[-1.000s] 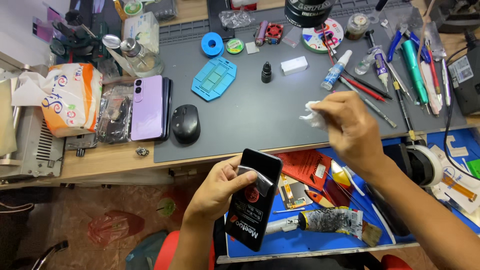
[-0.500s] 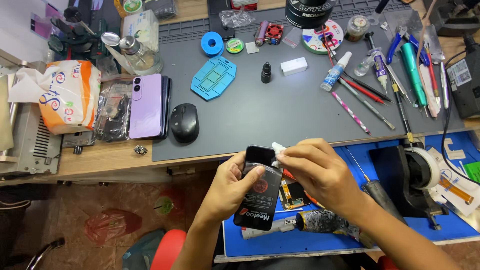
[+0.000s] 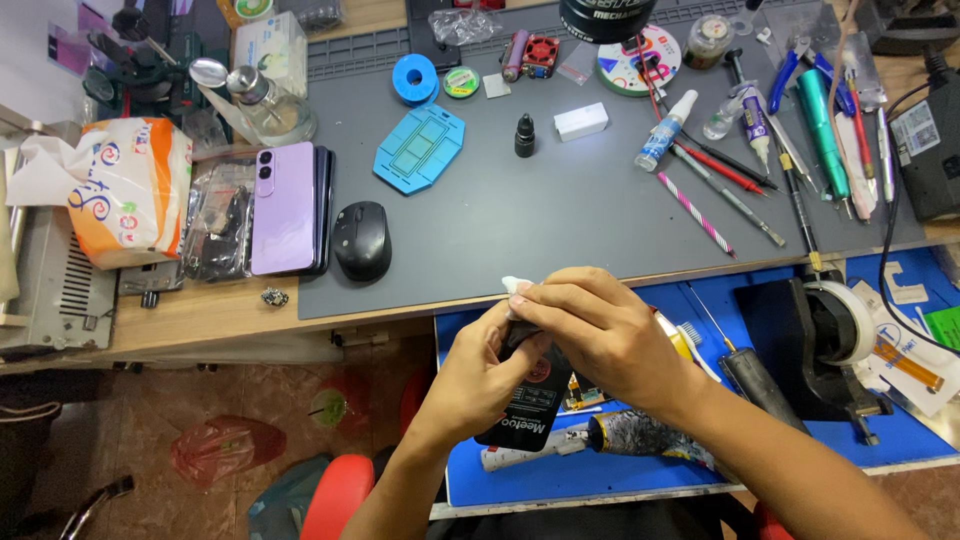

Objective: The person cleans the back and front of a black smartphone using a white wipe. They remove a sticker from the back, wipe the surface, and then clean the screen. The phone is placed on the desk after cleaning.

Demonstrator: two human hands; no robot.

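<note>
Left hand [image 3: 480,375] is curled around the black phone [image 3: 530,400] from below and holds it up over the lap, clear of the tabletop [image 3: 560,215], so the face is free to work on. Right hand [image 3: 600,335] is closed over the phone's top end and pinches a white wipe [image 3: 517,288] between thumb and fingers, pressed onto the glass; only a corner of the wipe shows.

Just beyond the hands is a blue tray [image 3: 500,480] below the tabletop edge, with a dark tube [image 3: 650,438] lying in it within easy reach.

On the grey mat [image 3: 590,200]: black mouse [image 3: 362,240] and purple phone [image 3: 283,208], face down and parked at left, out of the way. Blue frame jig [image 3: 420,148] and small black bottle [image 3: 524,136] sit mid-mat. Spray bottle [image 3: 664,132], tweezers and pens [image 3: 800,130] are fanned at right, on the working-hand side. Tissue pack [image 3: 125,185] at far left.
</note>
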